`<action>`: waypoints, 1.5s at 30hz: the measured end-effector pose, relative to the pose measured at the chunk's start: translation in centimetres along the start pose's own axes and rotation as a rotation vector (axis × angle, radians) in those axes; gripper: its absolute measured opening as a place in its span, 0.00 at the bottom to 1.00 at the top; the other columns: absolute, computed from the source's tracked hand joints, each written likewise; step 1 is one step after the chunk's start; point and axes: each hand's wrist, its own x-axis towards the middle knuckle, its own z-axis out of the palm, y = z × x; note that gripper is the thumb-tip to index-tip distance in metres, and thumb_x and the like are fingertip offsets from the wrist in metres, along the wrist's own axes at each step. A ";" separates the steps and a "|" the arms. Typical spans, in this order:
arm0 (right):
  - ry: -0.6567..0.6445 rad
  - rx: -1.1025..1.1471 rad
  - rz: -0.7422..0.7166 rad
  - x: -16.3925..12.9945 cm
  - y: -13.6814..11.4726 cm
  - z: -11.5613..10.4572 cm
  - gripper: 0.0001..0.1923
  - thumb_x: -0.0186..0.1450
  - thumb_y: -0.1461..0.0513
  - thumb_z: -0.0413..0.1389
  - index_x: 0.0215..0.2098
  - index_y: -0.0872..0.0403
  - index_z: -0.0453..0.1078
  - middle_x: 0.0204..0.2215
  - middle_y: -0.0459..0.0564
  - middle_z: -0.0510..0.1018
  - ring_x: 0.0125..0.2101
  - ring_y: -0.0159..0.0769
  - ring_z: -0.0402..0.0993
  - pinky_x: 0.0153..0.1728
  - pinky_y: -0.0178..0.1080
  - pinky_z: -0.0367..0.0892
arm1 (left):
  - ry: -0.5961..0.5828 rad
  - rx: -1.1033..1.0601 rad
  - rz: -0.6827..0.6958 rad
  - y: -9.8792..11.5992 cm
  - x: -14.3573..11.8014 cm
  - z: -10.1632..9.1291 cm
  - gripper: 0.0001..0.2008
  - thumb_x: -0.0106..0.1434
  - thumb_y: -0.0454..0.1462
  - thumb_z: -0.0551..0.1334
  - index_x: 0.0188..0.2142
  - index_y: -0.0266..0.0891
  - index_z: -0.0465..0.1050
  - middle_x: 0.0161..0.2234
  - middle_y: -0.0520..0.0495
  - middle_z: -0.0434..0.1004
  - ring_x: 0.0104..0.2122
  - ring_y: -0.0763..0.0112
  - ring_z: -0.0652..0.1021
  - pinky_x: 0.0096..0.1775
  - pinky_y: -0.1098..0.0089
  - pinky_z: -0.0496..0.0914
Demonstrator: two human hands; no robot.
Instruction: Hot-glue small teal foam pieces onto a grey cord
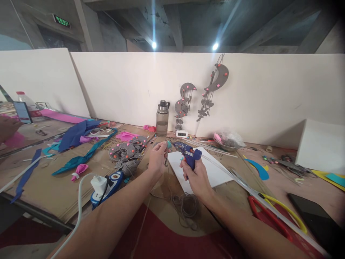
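My right hand (195,176) grips a blue hot glue gun (187,153), its nozzle pointing left toward my left hand. My left hand (157,156) pinches a small grey piece with thin string (165,146) right at the nozzle tip. Both hands hover over a white sheet (215,172) lying on the cardboard-covered table (54,190). A loose coil of grey string (187,207) lies below my hands.
A grey water bottle (162,118) stands at the back wall near a small white timer (181,134). Grey felt pieces with pink dots (125,151), a power strip (106,185), red-and-yellow scissors (272,212), a black phone (314,216) and coloured scraps lie about. Another person's hand (8,127) is at far left.
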 end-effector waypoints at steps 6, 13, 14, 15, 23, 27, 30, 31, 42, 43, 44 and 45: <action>0.008 -0.100 0.166 3.5 0.1 -3.2 0.13 0.59 0.53 0.54 0.35 0.54 0.68 0.26 0.47 0.74 0.26 0.32 0.69 0.25 0.33 0.62 | 0.076 0.027 -0.017 0.1 0.2 -0.1 0.13 0.47 0.42 0.68 0.25 0.36 0.70 0.22 0.54 0.67 0.22 0.79 0.67 0.23 0.76 0.54; -0.119 -0.552 0.453 7.2 4.6 -6.8 0.16 0.59 0.52 0.52 0.30 0.57 0.69 0.23 0.51 0.75 0.22 0.33 0.70 0.22 0.34 0.61 | 0.042 0.126 0.110 0.0 -0.1 0.2 0.11 0.50 0.41 0.66 0.24 0.36 0.69 0.20 0.56 0.63 0.21 0.80 0.61 0.25 0.75 0.55; -0.142 -0.607 0.469 7.4 4.8 -7.0 0.17 0.60 0.51 0.51 0.29 0.57 0.69 0.24 0.53 0.76 0.22 0.34 0.71 0.23 0.34 0.62 | 0.022 0.128 0.123 0.0 -0.1 0.2 0.11 0.50 0.41 0.66 0.24 0.36 0.69 0.20 0.56 0.63 0.21 0.80 0.61 0.26 0.75 0.55; -0.163 -0.659 0.477 7.4 4.9 -7.2 0.19 0.61 0.51 0.50 0.29 0.58 0.69 0.25 0.55 0.77 0.22 0.35 0.72 0.24 0.35 0.62 | 0.002 0.131 0.135 0.0 -0.1 0.2 0.10 0.51 0.41 0.66 0.24 0.36 0.70 0.21 0.56 0.63 0.21 0.80 0.61 0.26 0.75 0.55; -0.156 -1.270 0.221 6.4 3.3 -7.8 0.25 0.63 0.47 0.48 0.31 0.61 0.73 0.36 0.70 0.78 0.39 0.52 0.75 0.38 0.45 0.64 | -0.083 0.251 0.301 -0.1 -0.4 0.3 0.07 0.54 0.39 0.64 0.28 0.37 0.73 0.25 0.53 0.69 0.25 0.77 0.66 0.30 0.74 0.60; 0.015 -1.099 -0.011 5.4 1.8 -6.5 0.15 0.63 0.53 0.51 0.30 0.57 0.69 0.31 0.62 0.76 0.35 0.47 0.73 0.37 0.46 0.63 | -0.079 0.380 0.406 0.4 -1.1 0.5 0.05 0.54 0.38 0.64 0.29 0.39 0.75 0.27 0.51 0.72 0.26 0.75 0.67 0.30 0.73 0.60; -0.014 -0.534 -0.169 4.3 0.4 -4.0 0.08 0.63 0.57 0.51 0.31 0.52 0.63 0.32 0.52 0.74 0.35 0.39 0.71 0.40 0.43 0.64 | -0.066 0.499 0.517 1.1 -1.8 0.8 0.02 0.51 0.35 0.66 0.28 0.41 0.76 0.27 0.50 0.73 0.28 0.72 0.68 0.33 0.72 0.62; -0.051 -0.307 -0.139 3.8 0.0 -3.1 0.07 0.62 0.56 0.52 0.33 0.52 0.62 0.33 0.50 0.74 0.36 0.38 0.71 0.41 0.42 0.64 | -0.079 0.534 0.565 1.4 -2.0 0.9 0.03 0.50 0.33 0.66 0.26 0.42 0.77 0.27 0.49 0.74 0.29 0.70 0.69 0.36 0.71 0.62; -0.103 0.398 0.172 2.0 -1.0 0.1 0.16 0.57 0.52 0.58 0.36 0.50 0.59 0.25 0.38 0.65 0.21 0.25 0.59 0.23 0.32 0.62 | -0.195 0.553 0.509 1.0 -2.9 1.2 0.02 0.53 0.35 0.63 0.28 0.40 0.75 0.27 0.50 0.72 0.27 0.72 0.67 0.33 0.71 0.61; -0.079 0.343 0.141 2.1 -0.8 -0.1 0.15 0.57 0.52 0.58 0.35 0.50 0.61 0.25 0.39 0.65 0.22 0.26 0.59 0.21 0.30 0.60 | -0.188 0.513 0.466 0.8 -2.8 1.2 0.02 0.53 0.35 0.64 0.28 0.40 0.75 0.27 0.50 0.72 0.26 0.73 0.67 0.32 0.72 0.61; -0.061 0.290 0.113 2.2 -0.6 -0.2 0.14 0.57 0.52 0.57 0.34 0.51 0.63 0.26 0.40 0.65 0.23 0.27 0.59 0.20 0.30 0.58 | -0.185 0.471 0.418 0.7 -2.8 1.3 0.03 0.53 0.36 0.64 0.28 0.39 0.74 0.26 0.50 0.72 0.26 0.73 0.67 0.32 0.72 0.61; -0.048 0.245 0.089 2.3 -0.4 -0.3 0.13 0.57 0.52 0.57 0.33 0.51 0.64 0.26 0.41 0.65 0.24 0.27 0.59 0.20 0.30 0.57 | -0.183 0.434 0.369 0.6 -2.8 1.4 0.04 0.53 0.37 0.64 0.27 0.39 0.74 0.26 0.50 0.72 0.25 0.74 0.67 0.31 0.72 0.61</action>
